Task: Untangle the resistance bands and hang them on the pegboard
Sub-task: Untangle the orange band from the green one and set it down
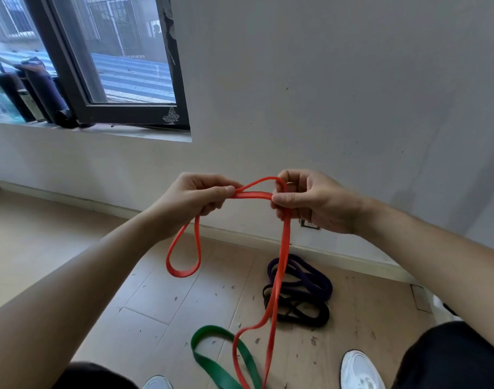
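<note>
Left hand (196, 202) and right hand (310, 200) fingers pinch tight on red band (251, 195), held above the purple/black pile (318, 279); its tail crosses green band (212, 331), possibly looped through, so pulling apart could cinch the twist or drag green along.

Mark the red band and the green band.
Red flat rubber resistance band (253, 195): head view, level stretch at the top.
Green flat rubber resistance band (212, 331): head view, top curve of its floor loop.

Open floor (156, 299) left of green band (212, 357); dark bands (320, 318) lie right
</note>
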